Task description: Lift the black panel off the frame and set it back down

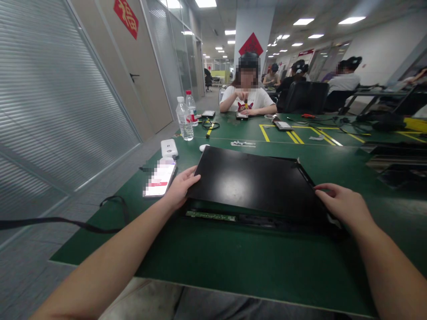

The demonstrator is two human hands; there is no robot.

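Observation:
A flat black panel (248, 182) lies on the green table (233, 262) in front of me, its near edge lifted off a black frame with a narrow green circuit strip (211, 216). My left hand (180, 189) grips the panel's left edge, thumb on top. My right hand (345, 206) holds the panel's right edge, fingers curled around it.
A lit phone (160, 179) and a white charger (169, 147) lie left of the panel, with two water bottles (184, 118) behind. A black cable (110, 209) hangs off the table's left edge. A person (247, 95) sits across the table; others work farther back.

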